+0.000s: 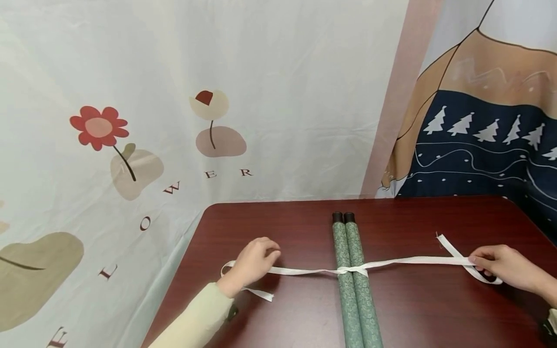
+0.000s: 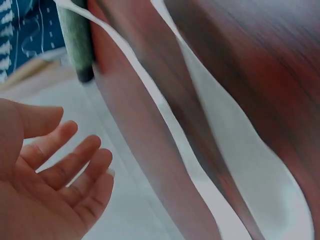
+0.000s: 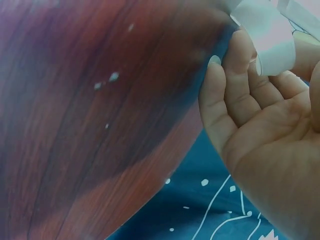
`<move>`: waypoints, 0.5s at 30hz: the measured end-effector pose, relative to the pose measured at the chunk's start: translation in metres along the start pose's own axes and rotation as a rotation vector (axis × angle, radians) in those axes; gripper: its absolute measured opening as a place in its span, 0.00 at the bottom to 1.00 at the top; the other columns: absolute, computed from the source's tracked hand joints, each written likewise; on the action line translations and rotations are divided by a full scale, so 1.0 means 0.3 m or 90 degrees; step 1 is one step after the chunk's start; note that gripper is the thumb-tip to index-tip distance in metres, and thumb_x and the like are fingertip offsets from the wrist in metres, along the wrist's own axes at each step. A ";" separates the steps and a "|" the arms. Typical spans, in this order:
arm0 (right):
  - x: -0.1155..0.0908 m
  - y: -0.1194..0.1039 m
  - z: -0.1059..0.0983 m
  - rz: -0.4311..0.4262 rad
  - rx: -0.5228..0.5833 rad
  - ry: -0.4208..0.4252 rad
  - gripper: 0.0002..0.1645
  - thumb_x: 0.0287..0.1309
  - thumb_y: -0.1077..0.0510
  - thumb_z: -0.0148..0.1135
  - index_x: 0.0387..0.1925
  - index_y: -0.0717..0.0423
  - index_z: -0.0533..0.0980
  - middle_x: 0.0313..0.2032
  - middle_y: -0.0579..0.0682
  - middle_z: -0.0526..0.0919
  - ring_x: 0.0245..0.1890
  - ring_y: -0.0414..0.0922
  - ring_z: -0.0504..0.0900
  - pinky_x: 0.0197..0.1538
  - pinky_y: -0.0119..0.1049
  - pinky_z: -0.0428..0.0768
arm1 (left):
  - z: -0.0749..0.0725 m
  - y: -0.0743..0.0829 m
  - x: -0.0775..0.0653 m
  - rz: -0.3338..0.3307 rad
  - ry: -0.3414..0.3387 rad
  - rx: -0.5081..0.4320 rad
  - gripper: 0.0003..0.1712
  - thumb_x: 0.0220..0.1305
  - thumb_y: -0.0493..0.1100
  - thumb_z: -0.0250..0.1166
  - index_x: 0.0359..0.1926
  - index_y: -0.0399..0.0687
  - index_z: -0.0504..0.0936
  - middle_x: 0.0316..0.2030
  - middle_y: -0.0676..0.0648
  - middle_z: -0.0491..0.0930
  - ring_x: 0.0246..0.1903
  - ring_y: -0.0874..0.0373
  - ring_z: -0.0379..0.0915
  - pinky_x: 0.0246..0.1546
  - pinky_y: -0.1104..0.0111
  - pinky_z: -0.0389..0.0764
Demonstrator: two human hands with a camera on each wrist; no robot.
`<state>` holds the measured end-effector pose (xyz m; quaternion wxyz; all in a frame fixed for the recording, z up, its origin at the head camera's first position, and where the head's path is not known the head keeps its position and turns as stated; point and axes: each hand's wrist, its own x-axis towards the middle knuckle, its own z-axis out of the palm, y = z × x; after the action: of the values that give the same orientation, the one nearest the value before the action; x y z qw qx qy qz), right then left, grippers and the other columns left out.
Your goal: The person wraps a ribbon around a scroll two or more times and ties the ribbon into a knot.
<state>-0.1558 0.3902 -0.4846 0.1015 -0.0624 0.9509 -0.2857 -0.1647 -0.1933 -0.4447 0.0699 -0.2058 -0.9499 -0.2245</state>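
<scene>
Two long green patterned rods (image 1: 351, 309) with black end caps lie side by side on the table. A flat white ribbon (image 1: 413, 261) crosses round both of them and stretches out to either side. At its right end, my right hand (image 1: 506, 266) pinches the ribbon, which loops past the fingers with a loose tail sticking up. The loop (image 3: 272, 40) hangs by the fingertips in the right wrist view. My left hand (image 1: 256, 263) is over the ribbon's left part, fingers loosely bent. In the left wrist view that hand holds nothing, and the ribbon (image 2: 172, 120) runs apart from it.
Everything lies on a dark red wooden table (image 1: 278, 319) with rounded corners. Behind it hangs a pale curtain (image 1: 296, 121) printed with flowers and letters. A dark blue printed part (image 1: 474, 159) of the backdrop is at the right.
</scene>
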 end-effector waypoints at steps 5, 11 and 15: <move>0.001 -0.015 0.003 -0.007 0.007 -0.006 0.08 0.63 0.58 0.54 0.32 0.57 0.77 0.18 0.47 0.73 0.18 0.41 0.70 0.21 0.33 0.69 | 0.071 0.102 0.038 0.050 -0.059 -0.004 0.10 0.59 0.47 0.63 0.38 0.50 0.85 0.35 0.57 0.81 0.38 0.62 0.72 0.40 0.65 0.77; 0.002 -0.025 0.008 -0.012 0.010 -0.011 0.08 0.63 0.59 0.53 0.32 0.57 0.77 0.18 0.46 0.73 0.17 0.41 0.70 0.20 0.33 0.69 | 0.154 0.184 0.056 0.116 -0.124 0.019 0.16 0.57 0.54 0.65 0.42 0.50 0.84 0.38 0.55 0.82 0.40 0.62 0.72 0.42 0.66 0.77; 0.007 -0.022 0.010 -0.016 0.009 -0.006 0.08 0.64 0.58 0.54 0.31 0.56 0.77 0.18 0.46 0.73 0.17 0.41 0.70 0.21 0.33 0.68 | 0.185 0.204 0.058 0.147 -0.148 0.055 0.14 0.54 0.55 0.67 0.39 0.53 0.83 0.33 0.56 0.80 0.34 0.63 0.70 0.36 0.68 0.75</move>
<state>-0.1568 0.3828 -0.4836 0.1031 -0.0750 0.9475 -0.2932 -0.1569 -0.1119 -0.4658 -0.0063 -0.3349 -0.9304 -0.1486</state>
